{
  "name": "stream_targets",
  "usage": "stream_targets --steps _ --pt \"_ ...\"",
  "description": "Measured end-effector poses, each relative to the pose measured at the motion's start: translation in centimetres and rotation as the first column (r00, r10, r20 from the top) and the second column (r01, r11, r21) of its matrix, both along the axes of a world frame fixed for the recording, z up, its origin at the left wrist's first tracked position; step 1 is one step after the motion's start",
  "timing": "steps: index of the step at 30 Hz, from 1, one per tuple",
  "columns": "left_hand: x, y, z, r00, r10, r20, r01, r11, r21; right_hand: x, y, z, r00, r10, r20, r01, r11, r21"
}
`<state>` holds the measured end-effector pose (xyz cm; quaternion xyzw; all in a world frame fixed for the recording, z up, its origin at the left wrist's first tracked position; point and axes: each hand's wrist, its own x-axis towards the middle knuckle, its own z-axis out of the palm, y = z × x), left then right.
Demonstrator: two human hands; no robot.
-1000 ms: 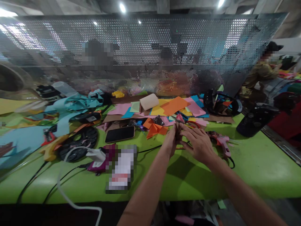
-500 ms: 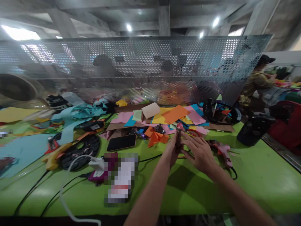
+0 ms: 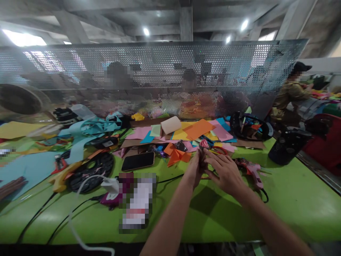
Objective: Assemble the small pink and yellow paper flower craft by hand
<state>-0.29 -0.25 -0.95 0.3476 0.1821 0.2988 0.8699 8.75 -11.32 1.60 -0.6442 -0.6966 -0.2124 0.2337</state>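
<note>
My left hand (image 3: 195, 169) is closed around a small dark brownish piece (image 3: 201, 152), above the green table. My right hand (image 3: 224, 168) comes in from the right, its fingertips pressed on the same piece and its other fingers stretched side by side. Most of the piece is hidden by the fingers, so its kind is unclear. Just beyond the fingertips shows a pink swirled thing (image 3: 204, 143). Folded orange paper (image 3: 177, 155) lies left of my hands, and scissors with red and yellow handles (image 3: 220, 150) lie partly hidden behind them.
A pink glue gun (image 3: 255, 173) lies right of my hands, near a dark cup (image 3: 287, 147). Coloured paper sheets (image 3: 198, 129) spread along the back. Left are a phone (image 3: 137, 161), a power strip (image 3: 112, 199) with cords and a yellow glue gun (image 3: 60, 179). Another person's hand (image 3: 13, 186) rests far left.
My hands have shifted only slightly around the small piece, and more of the pink swirl shows. At the far left, another person's hand has moved further into view over the blue sheet.
</note>
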Motion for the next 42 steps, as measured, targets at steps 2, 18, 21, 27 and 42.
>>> stream_targets --steps 2,18,21,27,42 --pt "0.0 -0.03 0.08 1.0 0.005 0.0 -0.005 1.0 -0.008 0.02 0.01 -0.03 1.0 -0.002 -0.002 0.002 1.0 -0.009" --pt "0.04 -0.23 -0.2 0.999 0.03 -0.016 -0.029 0.998 0.054 0.01 -0.04 -0.03 1.0 0.002 0.001 -0.002 1.0 -0.03" --pt "0.15 -0.01 -0.3 0.999 0.041 -0.008 -0.041 0.999 0.032 0.03 -0.07 0.04 1.0 0.014 -0.007 -0.014 1.0 -0.018" --pt "0.21 0.17 -0.14 1.0 0.02 0.02 -0.02 1.0 -0.012 0.31 -0.08 -0.03 1.0 -0.007 -0.003 0.007 0.999 -0.037" --pt "0.33 0.28 0.17 0.999 -0.008 0.042 0.011 0.996 -0.086 0.35 -0.01 -0.13 1.0 -0.011 0.001 0.011 0.999 -0.035"
